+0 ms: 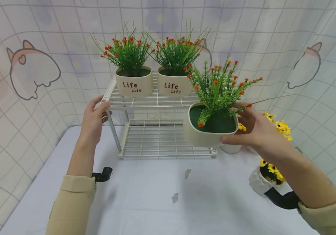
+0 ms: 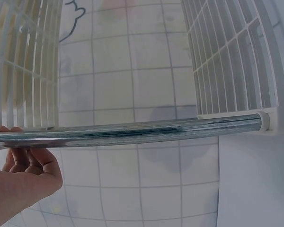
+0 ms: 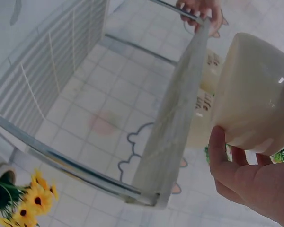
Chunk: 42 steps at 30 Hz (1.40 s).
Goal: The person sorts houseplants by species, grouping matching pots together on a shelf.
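Observation:
My right hand [image 1: 259,132] grips a cream flower pot [image 1: 209,138] with orange-flowered greenery, thumb on its near side. The pot is in the air, tilted toward me, in front of the right part of a white two-tier wire rack [image 1: 168,156]. In the right wrist view the pot's smooth wall [image 3: 260,90] shows beside the upper tier. My left hand [image 1: 96,112] holds the upper left front corner of the rack, fingers around the top of its metal post [image 2: 132,135]. Two matching pots, a left one [image 1: 134,83] and a right one [image 1: 174,83] lettered "Life", stand on the top tier.
Right of the rack, a whitish pot [image 1: 259,182] with yellow flowers stands on the white-covered table [image 1: 144,202]. More yellow flowers [image 1: 282,127] show behind my right hand. A tile-patterned curtain [image 1: 77,19] hangs behind and at both sides. The rack's lower tier [image 1: 153,137] is bare wire.

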Available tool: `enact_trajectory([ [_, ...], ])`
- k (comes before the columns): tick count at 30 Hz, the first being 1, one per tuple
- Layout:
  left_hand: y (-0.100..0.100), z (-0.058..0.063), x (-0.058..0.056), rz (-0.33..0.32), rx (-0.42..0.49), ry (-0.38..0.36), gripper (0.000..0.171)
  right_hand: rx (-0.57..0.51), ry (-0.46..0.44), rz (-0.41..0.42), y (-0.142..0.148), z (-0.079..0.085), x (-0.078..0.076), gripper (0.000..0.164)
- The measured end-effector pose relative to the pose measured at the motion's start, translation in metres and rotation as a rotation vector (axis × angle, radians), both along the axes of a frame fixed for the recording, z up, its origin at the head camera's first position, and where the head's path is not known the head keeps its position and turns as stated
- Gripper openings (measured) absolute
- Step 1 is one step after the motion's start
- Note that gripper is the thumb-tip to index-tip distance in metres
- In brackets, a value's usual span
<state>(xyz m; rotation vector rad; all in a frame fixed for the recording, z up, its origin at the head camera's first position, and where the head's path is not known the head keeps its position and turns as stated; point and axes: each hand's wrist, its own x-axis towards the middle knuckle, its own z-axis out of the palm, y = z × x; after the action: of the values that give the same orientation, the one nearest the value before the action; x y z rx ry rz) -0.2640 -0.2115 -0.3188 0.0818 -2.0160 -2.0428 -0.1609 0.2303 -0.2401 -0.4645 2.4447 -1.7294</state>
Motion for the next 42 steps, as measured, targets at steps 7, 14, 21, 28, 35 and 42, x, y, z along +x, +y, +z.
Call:
enact_trajectory([
  [7,0.000,0.000,0.000,0.007,-0.009,0.000,0.058,-0.013,0.037,-0.048,0.005,0.021,-0.018,0.082],
  [14,0.001,0.001,0.000,0.004,-0.024,-0.005,0.058,0.051,0.044,-0.114,0.014,0.030,-0.046,0.081],
  [21,0.001,0.003,0.001,0.001,-0.026,-0.007,0.059,0.087,0.032,-0.146,0.025,0.036,-0.080,0.097],
  [28,0.000,0.002,0.003,-0.007,-0.013,-0.012,0.059,0.061,0.014,-0.104,0.030,0.041,-0.113,0.095],
  [35,0.000,0.002,0.002,-0.001,-0.053,-0.019,0.060,0.004,-0.059,-0.054,0.028,0.039,-0.138,0.091],
  [42,0.000,0.002,0.002,0.007,-0.067,-0.019,0.060,-0.086,-0.090,-0.096,0.018,0.034,-0.148,0.089],
])
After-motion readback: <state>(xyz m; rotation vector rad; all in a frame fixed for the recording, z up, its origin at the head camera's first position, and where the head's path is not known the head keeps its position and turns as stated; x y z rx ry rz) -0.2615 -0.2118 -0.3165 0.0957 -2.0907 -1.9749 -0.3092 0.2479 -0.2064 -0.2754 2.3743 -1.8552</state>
